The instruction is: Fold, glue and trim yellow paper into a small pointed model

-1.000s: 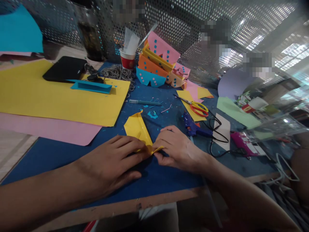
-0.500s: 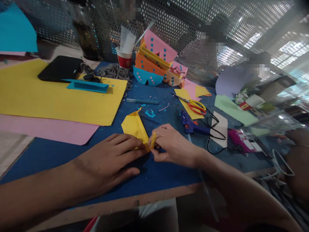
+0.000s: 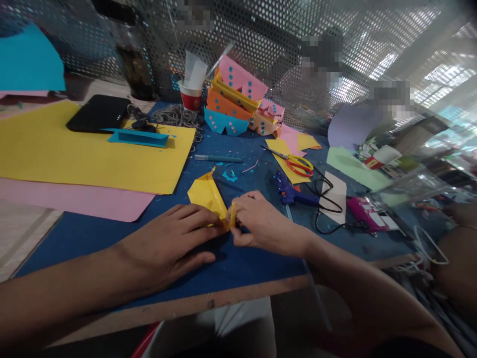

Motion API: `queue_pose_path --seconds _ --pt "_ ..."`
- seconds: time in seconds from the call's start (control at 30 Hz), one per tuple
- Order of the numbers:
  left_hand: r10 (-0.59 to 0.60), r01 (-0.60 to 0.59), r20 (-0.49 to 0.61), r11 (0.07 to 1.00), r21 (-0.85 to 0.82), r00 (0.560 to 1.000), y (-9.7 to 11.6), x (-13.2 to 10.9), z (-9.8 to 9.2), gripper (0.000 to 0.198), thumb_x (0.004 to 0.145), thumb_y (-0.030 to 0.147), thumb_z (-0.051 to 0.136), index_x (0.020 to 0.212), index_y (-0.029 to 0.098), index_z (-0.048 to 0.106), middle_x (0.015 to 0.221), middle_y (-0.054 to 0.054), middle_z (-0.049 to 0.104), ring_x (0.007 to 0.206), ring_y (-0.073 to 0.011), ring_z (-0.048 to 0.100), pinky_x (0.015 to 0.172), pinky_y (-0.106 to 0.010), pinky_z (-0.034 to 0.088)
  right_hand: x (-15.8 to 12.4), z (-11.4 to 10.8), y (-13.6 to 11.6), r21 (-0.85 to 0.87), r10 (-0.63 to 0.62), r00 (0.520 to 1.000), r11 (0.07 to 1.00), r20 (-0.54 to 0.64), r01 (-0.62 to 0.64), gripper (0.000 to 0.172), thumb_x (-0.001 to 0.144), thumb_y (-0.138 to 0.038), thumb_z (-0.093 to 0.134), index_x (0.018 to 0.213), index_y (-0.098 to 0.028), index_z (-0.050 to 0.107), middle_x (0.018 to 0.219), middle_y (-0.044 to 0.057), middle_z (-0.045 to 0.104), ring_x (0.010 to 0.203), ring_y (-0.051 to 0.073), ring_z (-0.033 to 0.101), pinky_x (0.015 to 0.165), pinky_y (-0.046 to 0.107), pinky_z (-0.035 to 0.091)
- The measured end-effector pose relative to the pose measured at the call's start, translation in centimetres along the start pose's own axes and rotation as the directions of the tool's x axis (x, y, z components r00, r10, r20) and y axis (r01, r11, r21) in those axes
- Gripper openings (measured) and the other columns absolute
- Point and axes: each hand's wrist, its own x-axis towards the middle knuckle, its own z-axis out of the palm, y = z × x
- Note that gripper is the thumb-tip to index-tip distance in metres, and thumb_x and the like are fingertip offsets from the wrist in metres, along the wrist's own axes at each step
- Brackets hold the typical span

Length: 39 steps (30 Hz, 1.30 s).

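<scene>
A folded piece of yellow paper (image 3: 206,194) lies on the blue table top in front of me, one long edge turned up. My left hand (image 3: 186,228) rests flat over its near part, fingers stretched out and thumb apart. At the near right end, my right hand (image 3: 257,219) pinches the paper's narrow yellow flap between thumb and fingers. The fingertips of both hands almost meet there. Part of the paper is hidden under my left fingers.
A blue glue gun (image 3: 288,189) with a black cord lies right of my hands, near scissors (image 3: 294,161). Behind are a pen (image 3: 218,158), folded paper shapes (image 3: 231,104) and a red-white cup (image 3: 191,94). Yellow sheets (image 3: 149,169) lie left. Another person's arm (image 3: 454,248) is at far right.
The camera view has shifted slightly. Both hands stay on the yellow paper, with my right hand still pinching the flap; little else differs.
</scene>
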Motion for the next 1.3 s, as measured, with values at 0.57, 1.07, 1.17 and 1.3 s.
queue_pose_path --seconds 0.57,1.07,1.17,1.3 --pt "-0.001 0.001 0.01 1.0 0.001 1.0 -0.3 -0.2 0.1 0.038 0.122 0.046 0.054 0.152 0.028 0.068 0.135 -0.007 0.079 0.121 -0.0253 0.073 0.104 -0.04 0.056 -0.9 -1.4 1.1 0.334 0.028 0.999 0.942 -0.02 -0.02 0.015 0.117 -0.025 0.063 0.101 -0.022 0.063 0.108 0.005 0.074 0.105 0.022 0.066 0.103 0.039 0.045" --pt "0.002 -0.001 -0.011 1.0 0.003 1.0 -0.2 -0.3 0.3 0.038 0.121 0.046 0.054 0.149 0.027 0.07 0.134 -0.009 0.079 0.122 -0.0266 0.074 0.105 -0.042 0.059 -0.7 -1.1 -0.1 0.319 0.15 0.988 0.939 -0.033 -0.131 0.016 0.107 -0.016 0.062 0.095 -0.024 0.054 0.097 0.002 0.067 0.095 0.021 0.059 0.092 0.036 0.043" --pt "-0.006 0.006 -0.012 1.0 -0.001 1.0 -0.1 -0.3 0.3 0.038 0.122 0.048 0.053 0.148 0.027 0.07 0.134 -0.009 0.079 0.123 -0.0264 0.075 0.107 -0.043 0.06 -0.6 -1.1 -0.2 0.313 0.161 0.987 0.939 -0.027 -0.144 0.017 0.107 -0.015 0.062 0.095 -0.024 0.053 0.097 0.002 0.066 0.095 0.02 0.058 0.092 0.035 0.043" --pt "-0.034 0.034 -0.012 0.999 -0.005 0.999 0.2 -0.4 0.2 0.037 0.123 0.048 0.051 0.147 0.026 0.068 0.137 -0.009 0.079 0.127 -0.0253 0.074 0.112 -0.042 0.058 -0.5 -1.1 -0.3 0.296 0.16 0.987 0.944 -0.029 -0.145 0.019 0.107 -0.014 0.061 0.094 -0.024 0.051 0.095 0.001 0.065 0.093 0.02 0.057 0.092 0.036 0.042"
